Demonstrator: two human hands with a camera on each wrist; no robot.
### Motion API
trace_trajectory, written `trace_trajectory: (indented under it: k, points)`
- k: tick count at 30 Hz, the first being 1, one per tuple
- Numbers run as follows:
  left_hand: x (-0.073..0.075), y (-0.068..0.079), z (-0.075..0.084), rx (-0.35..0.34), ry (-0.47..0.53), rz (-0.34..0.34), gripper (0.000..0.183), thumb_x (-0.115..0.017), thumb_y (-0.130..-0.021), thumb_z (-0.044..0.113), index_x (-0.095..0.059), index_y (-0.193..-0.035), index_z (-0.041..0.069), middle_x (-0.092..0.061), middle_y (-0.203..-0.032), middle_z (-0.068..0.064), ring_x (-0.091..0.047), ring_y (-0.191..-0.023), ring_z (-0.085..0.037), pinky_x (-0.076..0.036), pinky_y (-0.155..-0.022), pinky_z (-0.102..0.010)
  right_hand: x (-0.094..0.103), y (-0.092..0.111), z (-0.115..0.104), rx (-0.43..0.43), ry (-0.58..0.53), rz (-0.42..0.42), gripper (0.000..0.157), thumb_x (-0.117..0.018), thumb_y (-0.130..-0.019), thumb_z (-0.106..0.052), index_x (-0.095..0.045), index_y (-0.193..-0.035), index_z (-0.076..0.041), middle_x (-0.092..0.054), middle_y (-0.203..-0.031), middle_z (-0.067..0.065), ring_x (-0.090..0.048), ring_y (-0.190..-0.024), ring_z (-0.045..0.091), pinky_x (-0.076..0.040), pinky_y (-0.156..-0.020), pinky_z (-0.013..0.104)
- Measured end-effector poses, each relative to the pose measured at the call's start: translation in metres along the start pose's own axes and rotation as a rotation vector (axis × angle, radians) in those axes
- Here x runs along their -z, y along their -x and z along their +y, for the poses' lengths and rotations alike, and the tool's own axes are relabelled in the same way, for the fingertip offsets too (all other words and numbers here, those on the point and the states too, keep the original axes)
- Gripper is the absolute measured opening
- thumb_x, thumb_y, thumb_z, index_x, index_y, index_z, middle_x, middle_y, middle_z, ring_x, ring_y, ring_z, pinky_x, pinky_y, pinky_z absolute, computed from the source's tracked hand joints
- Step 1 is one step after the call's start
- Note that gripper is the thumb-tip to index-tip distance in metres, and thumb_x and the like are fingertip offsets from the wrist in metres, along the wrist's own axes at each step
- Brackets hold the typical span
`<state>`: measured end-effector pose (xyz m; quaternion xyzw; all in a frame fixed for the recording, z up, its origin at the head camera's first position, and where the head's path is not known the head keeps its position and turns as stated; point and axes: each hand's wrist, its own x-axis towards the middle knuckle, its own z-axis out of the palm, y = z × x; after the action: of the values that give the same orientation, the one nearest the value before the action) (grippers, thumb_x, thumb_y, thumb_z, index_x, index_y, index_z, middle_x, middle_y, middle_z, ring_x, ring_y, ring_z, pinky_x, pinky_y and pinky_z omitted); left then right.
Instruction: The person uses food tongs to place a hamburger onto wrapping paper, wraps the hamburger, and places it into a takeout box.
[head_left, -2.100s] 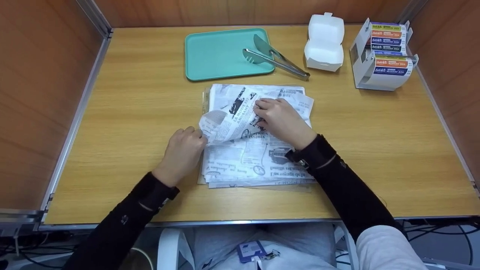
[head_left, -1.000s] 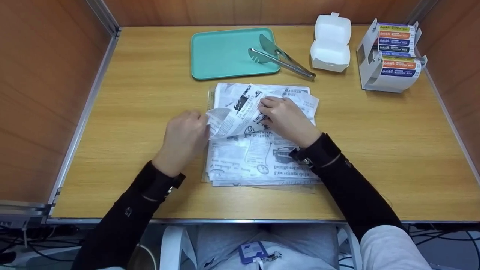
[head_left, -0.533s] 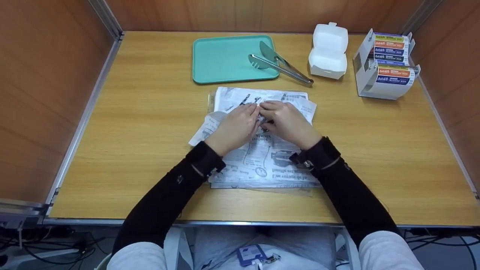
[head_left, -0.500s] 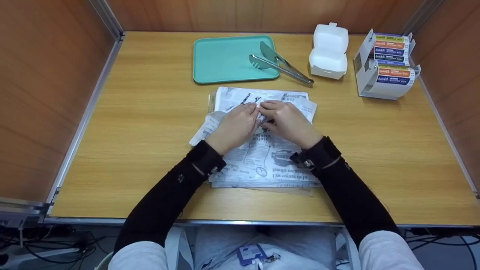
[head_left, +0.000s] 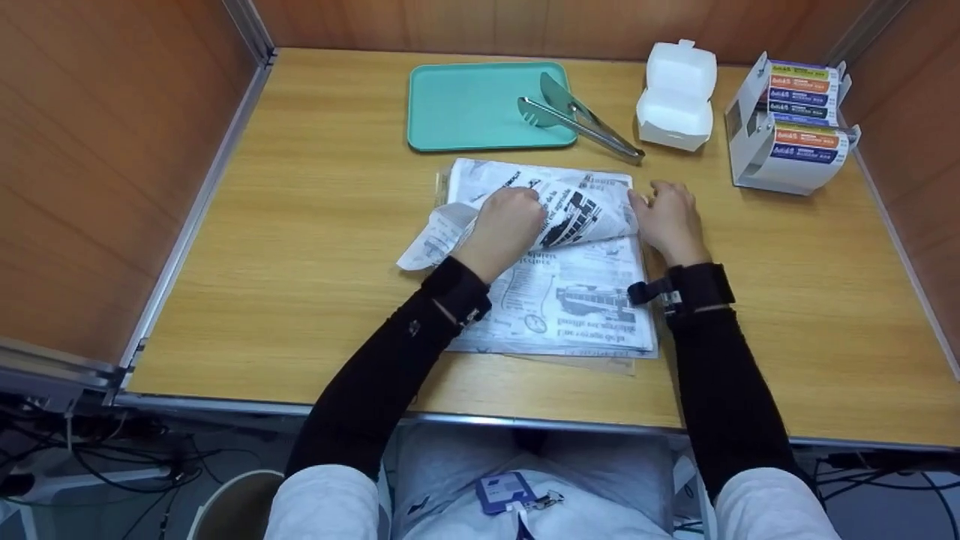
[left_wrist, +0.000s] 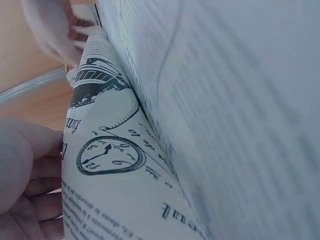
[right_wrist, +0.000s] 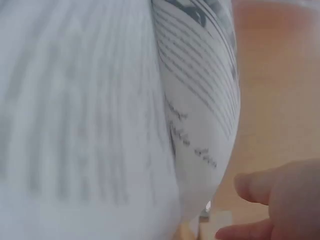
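The left hand (head_left: pixel 504 225) is grasping the folded sheet (head_left: pixel 577 216) on the paper stack (head_left: pixel 551 289), the right hand (head_left: pixel 671 219), fingers parted, is hovering beside the sheet's right end, and the folding is probably needing this end tucked next.

Worktop (head_left: pixel 315 225) in yellow-brown wood grain, metal strip (head_left: pixel 502 421) along near edge. Contents thereon, far side, left to right: tray (head_left: pixel 465 109), green, rectangular, corners rounded; tongs (head_left: pixel 589 127), metal, spread, blades over right part of tray, joined end past its near right corner; box (head_left: pixel 677 112), white, hinged, lid raised; dispenser (head_left: pixel 802 159), white, just right of box, fitted with labels in yellow-green, orange, blue and dark bands. Centre: translucent sheet (head_left: pixel 604 364), brownish, mostly hidden, exposed at far left and along near edge, beneath stack of newsprint-patterned paper (head_left: pixel 540 337).
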<state>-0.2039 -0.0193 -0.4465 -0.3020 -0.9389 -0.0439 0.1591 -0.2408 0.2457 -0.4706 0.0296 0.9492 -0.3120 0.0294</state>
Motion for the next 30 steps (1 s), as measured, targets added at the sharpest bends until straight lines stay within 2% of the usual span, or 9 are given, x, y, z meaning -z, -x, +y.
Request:
trace_trajectory:
  k: [2, 5, 11, 18, 21, 23, 27, 28, 30]
  points:
    - [-0.002, -0.005, 0.002, 0.024, 0.001, -0.004, 0.025, -0.061, -0.098, -0.005, -0.076, -0.08, 0.002, -0.075, -0.087, -0.012, -0.073, -0.079, -0.029, -0.063, -0.072, -0.041, 0.002, -0.004, 0.013, -0.065, -0.014, -0.071, 0.075, -0.047, -0.111, -0.052, -0.038, -0.162, 0.003, -0.044, -0.152, 0.028, -0.044, -0.136, 0.042, -0.04, -0.115, 0.056]
    - [-0.006, -0.01, 0.005, 0.031, 0.042, 0.003, 0.025, -0.059, -0.099, -0.004, -0.075, -0.081, 0.002, -0.074, -0.084, -0.013, -0.072, -0.075, -0.029, -0.063, -0.067, -0.042, 0.002, -0.008, 0.025, -0.084, -0.078, -0.109, 0.073, -0.051, -0.109, -0.051, -0.045, -0.158, 0.003, -0.049, -0.148, 0.026, -0.048, -0.129, 0.037, -0.044, -0.108, 0.051]
    - [-0.013, -0.013, 0.005, -0.044, 0.041, 0.064, 0.025, -0.059, -0.101, -0.004, -0.078, -0.086, 0.001, -0.074, -0.084, -0.014, -0.07, -0.072, -0.029, -0.063, -0.063, -0.041, 0.0, -0.015, 0.03, -0.129, -0.207, -0.037, 0.052, -0.066, -0.105, -0.039, -0.061, -0.14, -0.002, -0.058, -0.122, 0.014, -0.054, -0.105, 0.025, -0.047, -0.086, 0.035]
    - [-0.01, -0.007, -0.001, -0.062, 0.074, 0.08, 0.017, -0.066, -0.101, 0.003, -0.083, -0.101, 0.006, -0.077, -0.095, -0.012, -0.071, -0.082, -0.026, -0.063, -0.072, -0.037, -0.001, -0.019, 0.015, -0.199, -0.476, 0.025, 0.075, -0.079, -0.097, -0.027, -0.044, -0.16, -0.008, -0.047, -0.095, -0.002, -0.045, -0.07, 0.009, -0.04, -0.057, 0.021]
    - [-0.01, -0.005, -0.002, -0.074, 0.103, 0.088, 0.017, -0.067, -0.102, 0.004, -0.083, -0.103, 0.007, -0.077, -0.097, -0.012, -0.072, -0.086, -0.028, -0.064, -0.074, -0.039, 0.0, -0.018, 0.009, -0.252, -0.633, 0.061, 0.077, -0.081, -0.096, -0.019, -0.042, -0.162, -0.007, -0.048, -0.084, -0.006, -0.045, -0.063, 0.005, -0.04, -0.054, 0.018]
    - [-0.01, -0.004, -0.003, -0.077, 0.111, 0.092, 0.016, -0.067, -0.102, 0.005, -0.083, -0.103, 0.007, -0.077, -0.098, -0.012, -0.073, -0.087, -0.028, -0.064, -0.076, -0.039, 0.001, -0.017, 0.007, -0.299, -0.712, 0.055, 0.078, -0.082, -0.095, -0.019, -0.043, -0.162, -0.007, -0.058, -0.089, -0.005, -0.051, -0.064, 0.005, -0.043, -0.055, 0.017]
    - [-0.011, -0.005, -0.004, -0.077, 0.121, 0.088, 0.015, -0.068, -0.102, 0.006, -0.082, -0.104, 0.007, -0.078, -0.1, -0.011, -0.073, -0.089, -0.027, -0.064, -0.078, -0.039, 0.0, -0.014, 0.007, -0.358, -0.776, -0.004, 0.063, -0.084, -0.094, -0.027, -0.059, -0.148, -0.005, -0.069, -0.097, -0.003, -0.057, -0.065, 0.008, -0.048, -0.057, 0.02]
    - [-0.012, -0.005, -0.005, -0.078, 0.123, 0.085, 0.015, -0.068, -0.102, 0.006, -0.082, -0.104, 0.007, -0.078, -0.1, -0.011, -0.073, -0.089, -0.027, -0.064, -0.079, -0.039, 0.0, -0.013, 0.007, -0.352, -0.77, -0.01, 0.058, -0.084, -0.094, -0.028, -0.064, -0.143, -0.004, -0.071, -0.1, -0.002, -0.059, -0.066, 0.007, -0.049, -0.057, 0.02]
    - [-0.014, -0.006, -0.005, -0.083, 0.124, 0.085, 0.015, -0.068, -0.102, 0.006, -0.083, -0.103, 0.007, -0.077, -0.1, -0.011, -0.073, -0.09, -0.028, -0.063, -0.08, -0.039, -0.002, -0.012, 0.008, -0.316, -0.737, 0.006, 0.045, -0.083, -0.095, -0.026, -0.071, -0.13, -0.001, -0.071, -0.091, -0.002, -0.059, -0.063, 0.007, -0.049, -0.056, 0.02]
